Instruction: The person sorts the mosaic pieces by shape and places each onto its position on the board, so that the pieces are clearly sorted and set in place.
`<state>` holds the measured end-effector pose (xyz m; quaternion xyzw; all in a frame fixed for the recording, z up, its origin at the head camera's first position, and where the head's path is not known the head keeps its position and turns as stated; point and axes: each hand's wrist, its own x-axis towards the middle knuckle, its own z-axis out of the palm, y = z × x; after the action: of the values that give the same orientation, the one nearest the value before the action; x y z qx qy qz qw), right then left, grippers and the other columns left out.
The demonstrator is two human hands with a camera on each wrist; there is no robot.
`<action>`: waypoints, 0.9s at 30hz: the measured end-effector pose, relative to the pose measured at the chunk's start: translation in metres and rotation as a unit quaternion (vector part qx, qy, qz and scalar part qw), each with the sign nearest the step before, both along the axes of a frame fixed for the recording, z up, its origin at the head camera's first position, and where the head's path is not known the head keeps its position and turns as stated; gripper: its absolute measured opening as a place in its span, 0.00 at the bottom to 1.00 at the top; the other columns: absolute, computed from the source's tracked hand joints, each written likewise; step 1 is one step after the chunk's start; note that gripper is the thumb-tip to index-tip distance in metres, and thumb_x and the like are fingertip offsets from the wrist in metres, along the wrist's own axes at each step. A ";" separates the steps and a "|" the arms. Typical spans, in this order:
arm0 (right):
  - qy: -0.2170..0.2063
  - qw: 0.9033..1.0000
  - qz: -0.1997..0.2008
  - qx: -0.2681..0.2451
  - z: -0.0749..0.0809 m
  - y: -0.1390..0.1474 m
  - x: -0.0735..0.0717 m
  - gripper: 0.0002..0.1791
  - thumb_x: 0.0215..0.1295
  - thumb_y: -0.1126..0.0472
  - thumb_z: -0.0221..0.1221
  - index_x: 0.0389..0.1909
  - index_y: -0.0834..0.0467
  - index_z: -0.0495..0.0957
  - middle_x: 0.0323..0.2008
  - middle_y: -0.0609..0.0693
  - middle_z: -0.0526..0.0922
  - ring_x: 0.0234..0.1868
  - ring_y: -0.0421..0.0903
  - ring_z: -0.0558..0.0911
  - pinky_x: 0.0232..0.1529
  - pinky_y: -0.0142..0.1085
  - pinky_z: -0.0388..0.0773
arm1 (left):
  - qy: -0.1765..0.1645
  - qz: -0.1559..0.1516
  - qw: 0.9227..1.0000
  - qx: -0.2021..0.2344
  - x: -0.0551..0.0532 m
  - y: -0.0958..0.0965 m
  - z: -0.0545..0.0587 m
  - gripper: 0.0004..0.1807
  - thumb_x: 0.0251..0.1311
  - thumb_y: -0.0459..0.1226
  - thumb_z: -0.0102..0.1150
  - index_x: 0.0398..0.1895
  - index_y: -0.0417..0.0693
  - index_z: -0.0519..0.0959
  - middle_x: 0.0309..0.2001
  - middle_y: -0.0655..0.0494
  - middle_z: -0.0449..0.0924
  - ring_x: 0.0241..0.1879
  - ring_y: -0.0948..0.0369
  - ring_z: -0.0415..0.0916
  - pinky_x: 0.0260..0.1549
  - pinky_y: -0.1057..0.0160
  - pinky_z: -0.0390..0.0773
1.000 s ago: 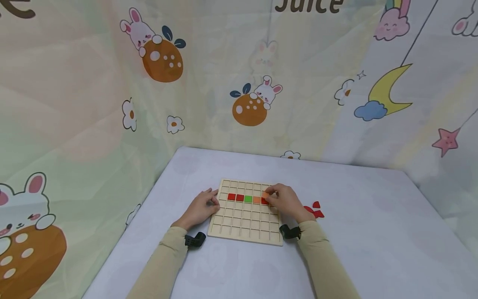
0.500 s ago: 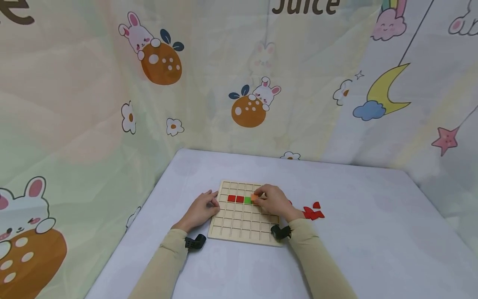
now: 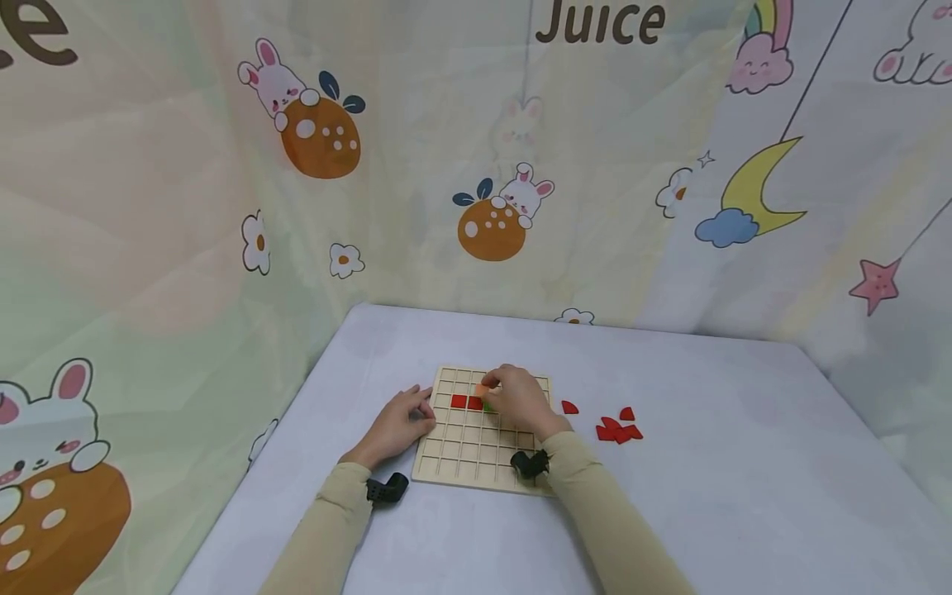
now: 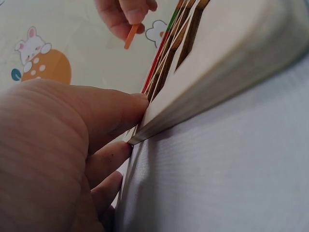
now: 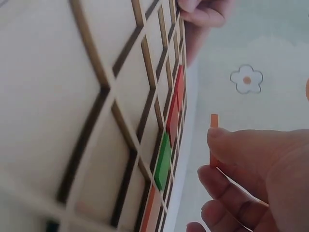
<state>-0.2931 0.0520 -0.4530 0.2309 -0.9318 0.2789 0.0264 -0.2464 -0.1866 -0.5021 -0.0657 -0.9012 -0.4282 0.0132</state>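
Note:
A pale wooden grid board (image 3: 461, 454) lies on the table between both hands. My left hand (image 3: 397, 426) grips its left edge, thumb on the rim and a fingertip at the lower edge. Above the board, my right hand (image 3: 516, 401) pinches a thin orange square tile (image 5: 214, 123) between thumb and fingers, raised off the grid. Two red tiles (image 5: 172, 118) sit side by side in one row of the grid, followed by a green tile (image 5: 164, 162) and another orange tile (image 5: 149, 210). In the head view, the right hand covers the row's right part.
To the right of the board lies a red quarter-circle piece (image 3: 568, 407). Farther right, several loose red pieces (image 3: 619, 430) lie in a small cluster on the white tabletop (image 3: 729, 463). A printed cloth backdrop (image 3: 416, 165) rises behind the table.
My right hand has moved left across the board with the orange tile, from the row's right end to over the green tile. My left hand stays at the board's edge.

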 end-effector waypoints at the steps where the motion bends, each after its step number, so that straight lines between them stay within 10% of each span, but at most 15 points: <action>1: -0.004 1.000 0.002 0.002 0.000 -0.003 0.000 0.11 0.63 0.57 0.65 0.44 0.56 0.84 0.41 0.47 0.83 0.45 0.47 0.81 0.48 0.41 0.82 | 0.000 -0.001 1.000 0.000 0.000 0.000 0.000 0.07 0.56 0.36 0.66 0.26 0.57 0.78 0.70 0.51 0.67 0.75 0.48 0.49 0.74 0.42 0.45; 27: 0.000 0.999 0.043 0.020 -0.010 -0.042 0.000 0.12 0.64 0.56 0.64 0.46 0.56 0.84 0.41 0.48 0.84 0.41 0.42 0.81 0.43 0.36 0.82 | 0.004 -0.016 1.000 -0.001 0.001 -0.003 0.002 0.07 0.57 0.37 0.66 0.26 0.58 0.78 0.69 0.49 0.67 0.74 0.46 0.50 0.74 0.41 0.45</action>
<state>-0.2935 0.0103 -0.4634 0.2714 -0.9263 0.2612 0.0100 -0.2455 -0.1894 -0.4998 -0.0818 -0.9006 -0.4267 0.0099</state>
